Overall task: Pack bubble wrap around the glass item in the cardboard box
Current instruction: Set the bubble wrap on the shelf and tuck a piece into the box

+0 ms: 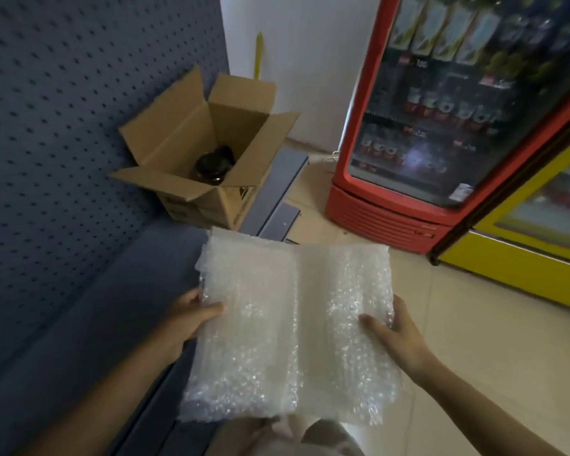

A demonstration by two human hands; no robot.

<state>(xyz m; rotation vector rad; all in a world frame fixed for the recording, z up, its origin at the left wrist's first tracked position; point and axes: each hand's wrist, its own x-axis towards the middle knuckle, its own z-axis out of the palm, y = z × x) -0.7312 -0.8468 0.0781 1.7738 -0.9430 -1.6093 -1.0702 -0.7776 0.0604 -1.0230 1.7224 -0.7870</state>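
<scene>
Left hand (191,319) and right hand (394,327) clamp a clear bubble-wrap sheet (290,327); the brown cardboard box (191,159) apparently holds only a dark glass jar (215,166), packing not begun.

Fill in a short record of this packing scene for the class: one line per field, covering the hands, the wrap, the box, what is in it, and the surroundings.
Left hand: grips the left edge of the bubble wrap
Right hand: grips the right edge of the bubble wrap
Bubble wrap: clear sheet held spread out, well short of the box
Cardboard box: on a blue shelf, flaps open
Glass item: dark jar standing inside the box, no wrap around it
Pegboard panel: blue, behind the box
Red fridge: to the right, glass door, drinks inside
</scene>
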